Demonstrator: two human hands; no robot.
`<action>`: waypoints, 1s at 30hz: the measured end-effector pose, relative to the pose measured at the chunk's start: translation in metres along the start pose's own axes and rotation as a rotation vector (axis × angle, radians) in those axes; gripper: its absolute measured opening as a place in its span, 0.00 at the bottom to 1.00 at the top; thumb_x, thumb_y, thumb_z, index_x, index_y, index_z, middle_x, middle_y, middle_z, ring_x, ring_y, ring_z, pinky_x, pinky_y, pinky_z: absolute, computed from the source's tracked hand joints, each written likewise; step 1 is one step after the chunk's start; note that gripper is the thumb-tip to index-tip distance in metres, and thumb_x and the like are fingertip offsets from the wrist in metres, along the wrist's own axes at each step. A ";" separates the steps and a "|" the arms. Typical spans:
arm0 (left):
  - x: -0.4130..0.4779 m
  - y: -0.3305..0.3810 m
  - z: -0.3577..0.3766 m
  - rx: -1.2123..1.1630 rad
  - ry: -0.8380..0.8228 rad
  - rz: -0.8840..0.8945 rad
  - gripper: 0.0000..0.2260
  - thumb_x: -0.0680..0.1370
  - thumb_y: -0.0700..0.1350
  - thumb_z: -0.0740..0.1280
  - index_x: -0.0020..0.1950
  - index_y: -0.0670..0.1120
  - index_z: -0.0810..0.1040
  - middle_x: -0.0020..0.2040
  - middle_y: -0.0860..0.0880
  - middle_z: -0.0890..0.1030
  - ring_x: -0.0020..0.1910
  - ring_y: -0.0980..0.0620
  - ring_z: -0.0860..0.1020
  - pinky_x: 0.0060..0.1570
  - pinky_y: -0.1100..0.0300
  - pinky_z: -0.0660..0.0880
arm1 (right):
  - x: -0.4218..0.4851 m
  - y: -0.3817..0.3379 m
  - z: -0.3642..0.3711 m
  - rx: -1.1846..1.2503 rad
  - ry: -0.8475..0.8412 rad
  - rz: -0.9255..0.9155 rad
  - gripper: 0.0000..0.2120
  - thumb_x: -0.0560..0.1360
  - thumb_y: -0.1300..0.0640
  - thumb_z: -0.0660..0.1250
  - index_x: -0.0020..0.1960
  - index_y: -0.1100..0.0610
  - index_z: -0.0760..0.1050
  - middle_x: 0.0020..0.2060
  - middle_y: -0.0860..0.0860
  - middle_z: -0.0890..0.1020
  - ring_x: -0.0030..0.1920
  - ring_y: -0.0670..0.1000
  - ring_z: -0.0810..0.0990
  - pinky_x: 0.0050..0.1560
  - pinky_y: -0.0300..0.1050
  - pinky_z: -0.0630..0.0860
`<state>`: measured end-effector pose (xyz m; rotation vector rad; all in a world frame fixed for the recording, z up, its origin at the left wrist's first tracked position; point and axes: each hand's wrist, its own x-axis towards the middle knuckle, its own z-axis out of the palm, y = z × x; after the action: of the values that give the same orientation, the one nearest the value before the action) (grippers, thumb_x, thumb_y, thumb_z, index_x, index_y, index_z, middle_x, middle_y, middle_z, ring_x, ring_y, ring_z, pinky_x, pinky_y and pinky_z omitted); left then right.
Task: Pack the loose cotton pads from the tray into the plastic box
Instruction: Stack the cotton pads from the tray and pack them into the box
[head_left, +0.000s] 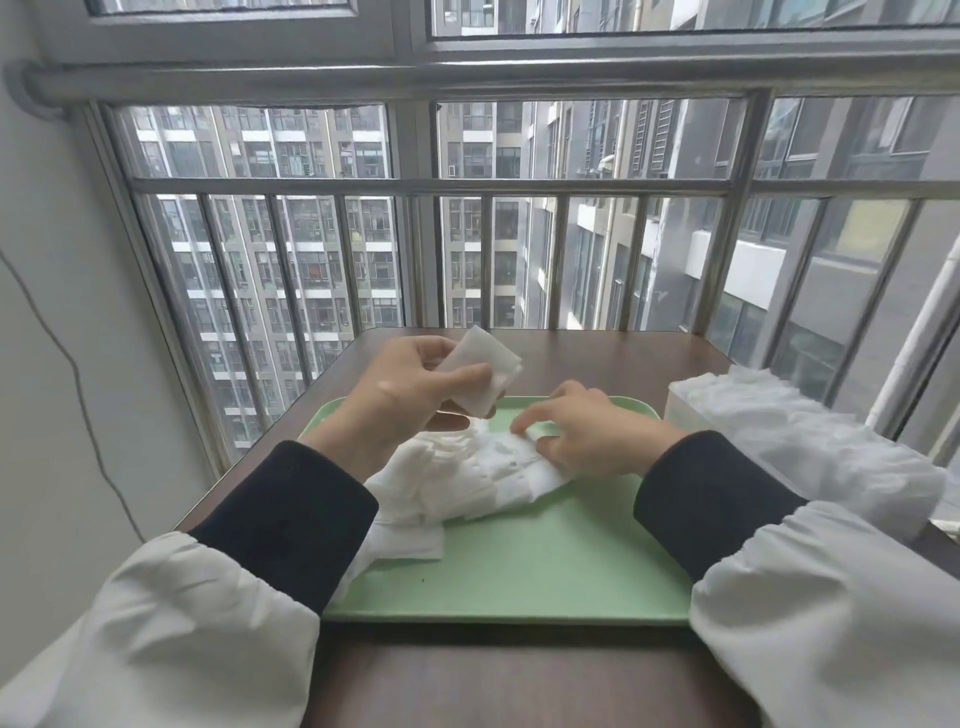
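Left hand (410, 384) is raised over the far edge of the green tray (545, 561), gripping a small stack of cotton pads (480, 371) between thumb and fingers. Right hand (592, 431) is low, just right of it, fingertips curled and pinching the top of the loose pad pile (467, 478) on the tray. The plastic box (685, 410) sits on the table (519, 675), right of the tray, pads inside.

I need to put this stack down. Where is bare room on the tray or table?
Free: the near right of the tray, between the pad pile and the front rim; the table strip before it. Crowded: the tray's left and middle, where the left hand and right hand work.
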<state>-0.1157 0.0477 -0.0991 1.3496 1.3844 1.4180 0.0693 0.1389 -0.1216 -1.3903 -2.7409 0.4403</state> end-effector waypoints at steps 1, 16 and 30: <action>-0.001 -0.001 0.000 0.004 -0.008 -0.001 0.09 0.78 0.45 0.74 0.55 0.43 0.81 0.47 0.43 0.87 0.44 0.45 0.87 0.34 0.61 0.80 | 0.000 0.001 0.000 0.003 -0.005 0.003 0.16 0.81 0.51 0.60 0.65 0.37 0.73 0.60 0.51 0.66 0.67 0.57 0.64 0.71 0.55 0.61; 0.000 -0.006 0.000 0.022 0.036 0.024 0.03 0.76 0.43 0.75 0.48 0.45 0.83 0.44 0.46 0.87 0.42 0.52 0.85 0.37 0.60 0.81 | -0.010 -0.002 -0.016 0.629 0.346 -0.156 0.05 0.75 0.64 0.68 0.44 0.56 0.74 0.37 0.52 0.82 0.37 0.53 0.79 0.40 0.46 0.75; -0.004 -0.002 0.000 0.094 -0.076 0.069 0.03 0.76 0.48 0.75 0.49 0.52 0.85 0.48 0.52 0.87 0.48 0.55 0.84 0.40 0.63 0.77 | -0.011 0.001 -0.020 1.158 0.136 -0.219 0.24 0.69 0.74 0.73 0.61 0.58 0.76 0.45 0.60 0.83 0.44 0.54 0.84 0.41 0.43 0.80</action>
<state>-0.1148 0.0439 -0.1022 1.5093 1.3812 1.3456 0.0802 0.1353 -0.1016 -0.7305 -1.8289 1.4871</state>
